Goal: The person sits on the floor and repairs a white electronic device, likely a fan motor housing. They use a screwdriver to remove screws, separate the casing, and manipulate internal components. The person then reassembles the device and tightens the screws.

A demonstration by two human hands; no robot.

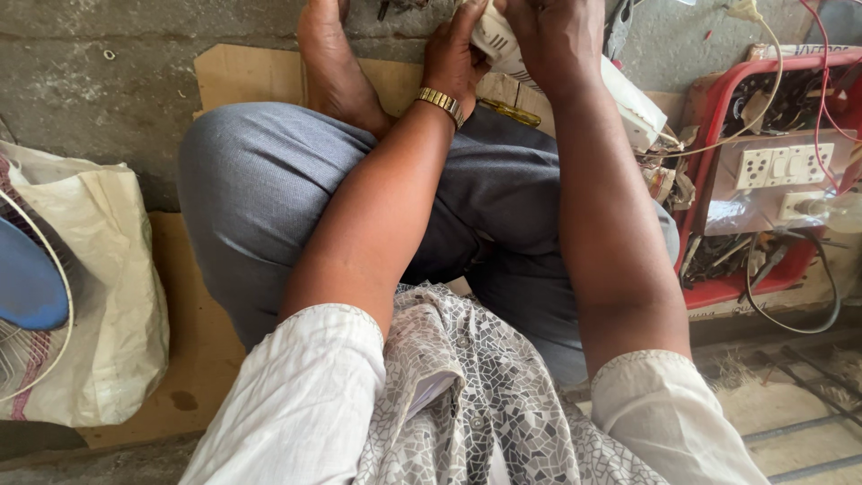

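Over the lap | left hand (453, 58) and right hand (552, 40) both clamped on white ribbed plastic appliance casing (628, 103); long axis slants down-right, toward red plastic tool tray (709, 99); right hand sits nearer

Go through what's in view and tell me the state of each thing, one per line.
Left hand: gripping the white casing.
Right hand: gripping the casing from above.
White casing: held over the lap, tilted.
Red tray: open, full of wires.
Switchboard: lying flat, wired.
Bag: slumped on floor.
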